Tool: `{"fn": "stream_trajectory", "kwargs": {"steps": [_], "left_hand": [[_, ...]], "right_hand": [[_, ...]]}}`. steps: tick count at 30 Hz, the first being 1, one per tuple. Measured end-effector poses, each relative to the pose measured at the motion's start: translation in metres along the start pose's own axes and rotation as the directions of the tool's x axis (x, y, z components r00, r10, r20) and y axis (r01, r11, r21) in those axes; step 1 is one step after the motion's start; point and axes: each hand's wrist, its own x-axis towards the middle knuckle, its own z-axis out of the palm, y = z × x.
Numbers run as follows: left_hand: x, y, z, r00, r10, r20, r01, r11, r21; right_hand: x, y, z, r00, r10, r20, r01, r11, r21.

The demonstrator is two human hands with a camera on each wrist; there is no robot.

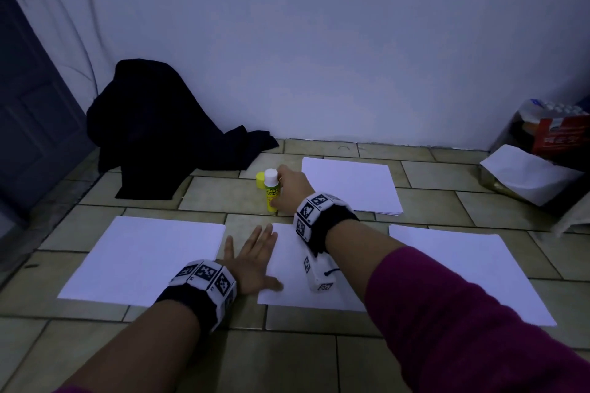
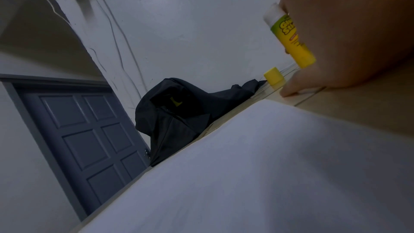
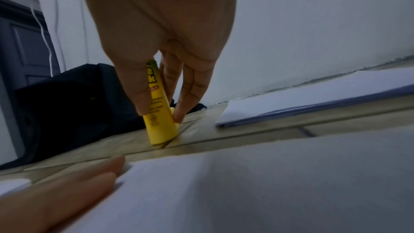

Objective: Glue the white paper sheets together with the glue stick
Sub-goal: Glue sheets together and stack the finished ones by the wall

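I see my right hand [image 1: 292,190] reaching forward over the tiled floor [image 1: 204,193]. Its grip is closed around the glue stick [image 1: 271,191]: in the right wrist view the thumb [image 3: 139,86] presses one side of the yellow tube and the other fingers [image 3: 190,91] press the opposite side. The glue stick stands upright, its base on the floor at a tile joint. Its white top is uncovered, and the yellow cap [image 1: 260,180] stands on the floor just beside it, on the far side.

My left hand [image 1: 252,260] lies flat with fingers straight and spread. It holds nothing; the fingers and thumb rest on the left edge of the middle paper sheet [image 1: 287,268], the palm partly on the floor.

A second paper sheet [image 1: 143,257] lies to the left of that hand, a third paper sheet [image 1: 472,268] lies to the right under my right forearm, and a paper stack [image 1: 351,183] lies farther away, just right of the glue stick.

A dark cloth [image 1: 159,128] is heaped against the white wall [image 1: 319,41] on the left, near a grey door [image 1: 28,105]. At the far right stands a red box [image 1: 562,134] with crumpled paper [image 1: 526,172] in front of it.
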Motion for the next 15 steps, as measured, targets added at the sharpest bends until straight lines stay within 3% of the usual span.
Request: {"fn": "stream_trajectory", "kwargs": {"steps": [8, 15], "left_hand": [[-0.001, -0.004, -0.003, 0.998, 0.034, 0.056, -0.038, 0.996, 0.074], [-0.003, -0.005, -0.004, 0.996, 0.041, 0.083, -0.048, 0.995, 0.083]], "right_hand": [[0.012, -0.002, 0.008, 0.999, 0.008, 0.044, -0.005, 0.998, -0.06], [-0.013, 0.021, -0.023, 0.994, 0.097, 0.048, -0.103, 0.981, 0.162]]}}
